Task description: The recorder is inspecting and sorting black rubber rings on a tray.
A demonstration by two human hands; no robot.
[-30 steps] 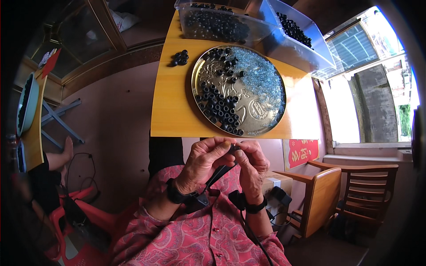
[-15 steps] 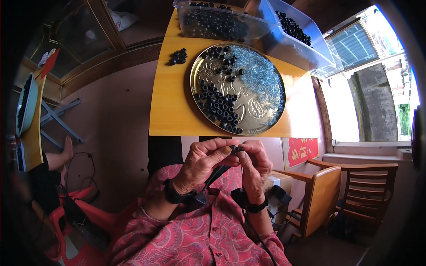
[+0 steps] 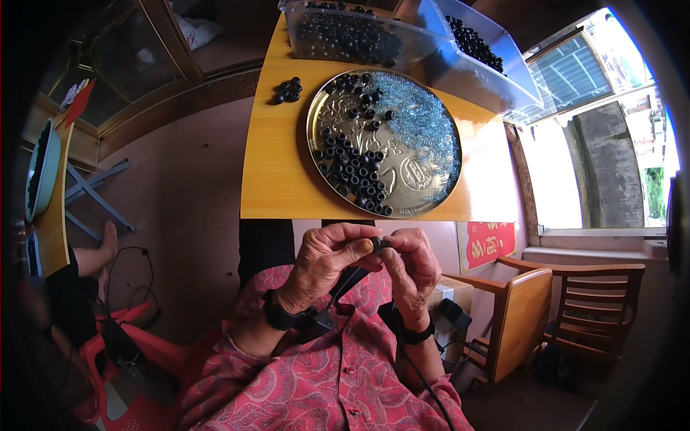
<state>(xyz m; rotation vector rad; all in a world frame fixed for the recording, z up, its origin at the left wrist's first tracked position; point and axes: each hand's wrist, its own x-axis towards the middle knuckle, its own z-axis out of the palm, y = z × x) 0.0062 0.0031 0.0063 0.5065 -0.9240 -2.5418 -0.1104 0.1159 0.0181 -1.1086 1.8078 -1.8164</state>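
Observation:
My left hand (image 3: pixel 323 260) pinches a small black cylindrical piece (image 3: pixel 377 244) between thumb and fingertips, just off the table's near edge. From the other side my right hand (image 3: pixel 412 269) meets it, thumb and forefinger closed at the piece's right end. Whatever those right fingertips grip is too small to make out. Beyond both hands lies a round gold-coloured metal tray (image 3: pixel 399 192). Hollow black pieces (image 3: pixel 356 172) crowd its near left part, with more scattered toward the far side. Tiny clear bluish bits (image 3: pixel 420 118) cover its far right part.
The yellow table (image 3: pixel 277 165) carries a small cluster of black pieces (image 3: pixel 289 90). Behind the tray stand two clear plastic bins (image 3: pixel 345 39) of black pieces. A wooden chair (image 3: pixel 521 323) is at right; another person's bare leg (image 3: pixel 108 248) and a red plastic chair (image 3: pixel 147 345) are at left.
Both hands stay together at the same spot, with only slight finger movement around the black piece. The tray and bins look the same.

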